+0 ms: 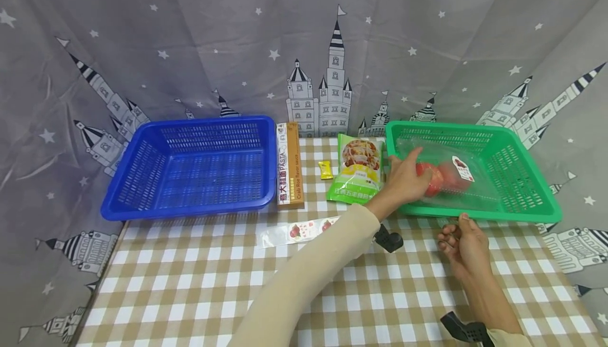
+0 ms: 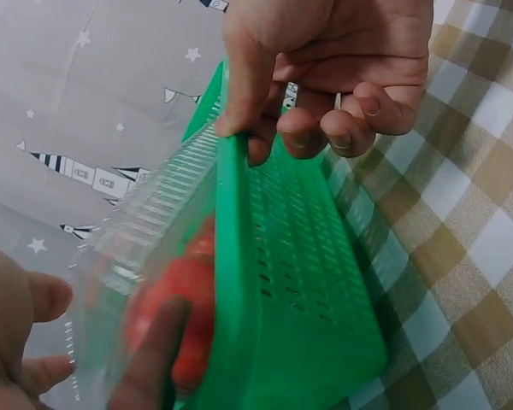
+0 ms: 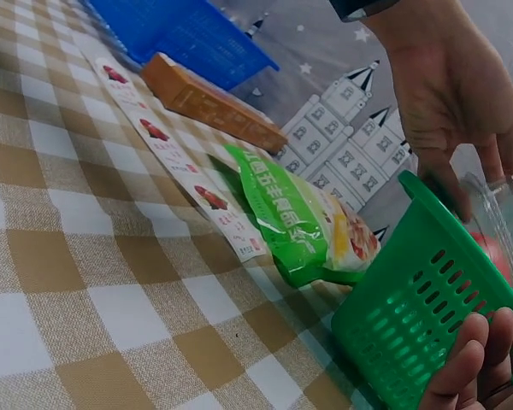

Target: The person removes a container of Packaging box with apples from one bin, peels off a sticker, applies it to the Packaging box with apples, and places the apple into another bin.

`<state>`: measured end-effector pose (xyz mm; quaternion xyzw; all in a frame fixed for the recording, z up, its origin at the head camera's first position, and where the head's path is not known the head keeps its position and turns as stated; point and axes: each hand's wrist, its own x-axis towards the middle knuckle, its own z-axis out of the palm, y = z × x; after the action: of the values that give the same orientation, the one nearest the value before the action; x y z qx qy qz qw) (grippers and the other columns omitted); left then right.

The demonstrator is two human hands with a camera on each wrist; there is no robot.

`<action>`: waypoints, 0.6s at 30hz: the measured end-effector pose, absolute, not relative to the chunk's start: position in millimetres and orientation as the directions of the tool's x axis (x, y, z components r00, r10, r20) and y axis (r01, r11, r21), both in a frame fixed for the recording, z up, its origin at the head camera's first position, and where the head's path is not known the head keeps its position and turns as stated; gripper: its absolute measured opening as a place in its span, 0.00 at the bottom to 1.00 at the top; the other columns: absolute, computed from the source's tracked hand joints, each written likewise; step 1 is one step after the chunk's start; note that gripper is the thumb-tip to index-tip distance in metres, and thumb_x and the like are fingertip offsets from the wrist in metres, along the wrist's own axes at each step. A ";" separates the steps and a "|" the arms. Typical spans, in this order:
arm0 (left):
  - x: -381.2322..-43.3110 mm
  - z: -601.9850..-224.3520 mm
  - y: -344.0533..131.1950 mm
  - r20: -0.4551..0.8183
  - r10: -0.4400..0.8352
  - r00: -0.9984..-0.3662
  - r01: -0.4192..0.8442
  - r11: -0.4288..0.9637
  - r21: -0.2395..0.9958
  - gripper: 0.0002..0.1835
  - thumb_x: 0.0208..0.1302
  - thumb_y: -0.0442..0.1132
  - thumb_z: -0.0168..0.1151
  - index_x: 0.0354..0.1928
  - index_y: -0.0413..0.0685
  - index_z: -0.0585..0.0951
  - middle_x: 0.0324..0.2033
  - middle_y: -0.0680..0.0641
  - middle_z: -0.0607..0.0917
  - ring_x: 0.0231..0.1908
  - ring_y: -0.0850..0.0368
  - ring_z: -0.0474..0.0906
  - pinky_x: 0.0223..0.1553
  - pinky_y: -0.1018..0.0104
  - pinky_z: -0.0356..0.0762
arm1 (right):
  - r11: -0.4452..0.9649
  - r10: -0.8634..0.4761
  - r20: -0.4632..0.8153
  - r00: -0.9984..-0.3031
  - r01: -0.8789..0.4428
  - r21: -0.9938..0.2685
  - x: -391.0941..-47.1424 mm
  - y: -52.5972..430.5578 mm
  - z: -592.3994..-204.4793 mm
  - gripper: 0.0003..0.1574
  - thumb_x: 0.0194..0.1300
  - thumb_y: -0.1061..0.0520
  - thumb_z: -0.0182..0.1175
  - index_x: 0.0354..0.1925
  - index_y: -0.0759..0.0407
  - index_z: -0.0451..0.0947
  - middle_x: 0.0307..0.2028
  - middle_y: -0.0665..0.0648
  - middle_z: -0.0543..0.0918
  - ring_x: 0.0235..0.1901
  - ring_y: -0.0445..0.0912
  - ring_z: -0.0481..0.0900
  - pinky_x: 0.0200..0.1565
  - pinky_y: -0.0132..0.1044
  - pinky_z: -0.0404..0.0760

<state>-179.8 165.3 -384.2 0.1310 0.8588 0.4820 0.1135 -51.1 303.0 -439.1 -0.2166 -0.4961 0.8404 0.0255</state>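
Observation:
A clear plastic box (image 1: pixel 475 157) with a white label and red round fruit (image 2: pixel 192 295) inside sits in the green basket (image 1: pixel 532 212), its left end standing above the rim. My left hand (image 1: pixel 406 175) reaches in over the basket's left front and grips the left end of the box, thumb and fingers to either side of it. My right hand (image 1: pixel 470 246) is at the basket's front; its thumb lies on the rim and its curled fingers are outside, as the left wrist view shows. The underside of the box is hidden.
An unfilled blue basket (image 1: pixel 190 214) stands at the left. Between the baskets lie a pasta box (image 1: pixel 292 167), a small yellow packet (image 1: pixel 325 169) and a green food bag (image 1: pixel 358 170). In front is a label strip (image 1: pixel 285 232). A grey curtain (image 1: pixel 237 30) hangs behind the checked table (image 1: pixel 204 283).

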 end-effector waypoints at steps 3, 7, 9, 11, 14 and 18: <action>-178.2 -380.6 162.6 -0.096 0.362 -0.927 0.110 0.509 0.854 0.32 0.70 0.48 0.54 0.75 0.65 0.61 0.70 0.39 0.61 0.67 0.46 0.62 0.60 0.53 0.68 | -0.504 0.267 -0.339 -0.902 0.169 -0.847 -50.8 302.6 -439.3 0.20 0.73 0.42 0.48 0.37 0.57 0.68 0.24 0.52 0.76 0.24 0.45 0.78 0.24 0.33 0.75; -174.6 -374.6 159.5 -0.131 0.403 -0.906 0.103 0.509 0.854 0.34 0.70 0.48 0.53 0.76 0.61 0.58 0.69 0.51 0.66 0.69 0.53 0.58 0.64 0.56 0.63 | -0.494 0.281 -0.340 -0.897 0.169 -0.853 -50.9 302.5 -439.2 0.20 0.73 0.42 0.48 0.37 0.57 0.69 0.24 0.52 0.76 0.24 0.45 0.78 0.24 0.33 0.75; -172.8 -371.6 158.6 -0.148 0.410 -0.900 0.090 0.506 0.858 0.35 0.69 0.47 0.53 0.76 0.59 0.58 0.69 0.55 0.66 0.70 0.57 0.57 0.66 0.58 0.61 | -0.494 0.281 -0.342 -0.897 0.171 -0.853 -51.2 302.6 -439.2 0.20 0.73 0.42 0.48 0.37 0.57 0.68 0.24 0.52 0.76 0.24 0.45 0.78 0.24 0.33 0.75; -170.6 -368.0 158.2 -0.168 0.414 -0.895 0.067 0.496 0.866 0.36 0.68 0.48 0.54 0.76 0.58 0.57 0.70 0.56 0.65 0.69 0.58 0.58 0.66 0.59 0.60 | -0.496 0.279 -0.343 -0.897 0.172 -0.851 -51.3 302.6 -439.4 0.20 0.73 0.42 0.48 0.37 0.57 0.68 0.24 0.52 0.76 0.24 0.45 0.78 0.24 0.33 0.75; -167.2 -363.0 158.9 -0.204 0.419 -0.885 0.003 0.444 0.896 0.37 0.68 0.52 0.54 0.77 0.58 0.57 0.71 0.57 0.63 0.69 0.60 0.58 0.66 0.60 0.60 | -0.503 0.270 -0.344 -0.899 0.173 -0.847 -51.2 302.5 -439.8 0.20 0.73 0.42 0.48 0.38 0.57 0.68 0.24 0.52 0.76 0.24 0.44 0.78 0.24 0.33 0.75; -162.6 -358.7 160.6 -0.250 0.432 -0.866 -0.084 0.368 0.926 0.38 0.68 0.59 0.50 0.76 0.58 0.57 0.71 0.58 0.61 0.70 0.60 0.56 0.67 0.60 0.58 | -0.508 0.266 -0.346 -0.899 0.175 -0.844 -51.1 301.7 -440.0 0.19 0.74 0.42 0.48 0.37 0.56 0.68 0.24 0.52 0.76 0.23 0.44 0.78 0.24 0.33 0.75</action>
<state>-162.6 160.6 -358.7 0.1097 0.7934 0.5511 0.2340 -51.1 301.7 -440.0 -0.2225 -0.4954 0.8393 0.0273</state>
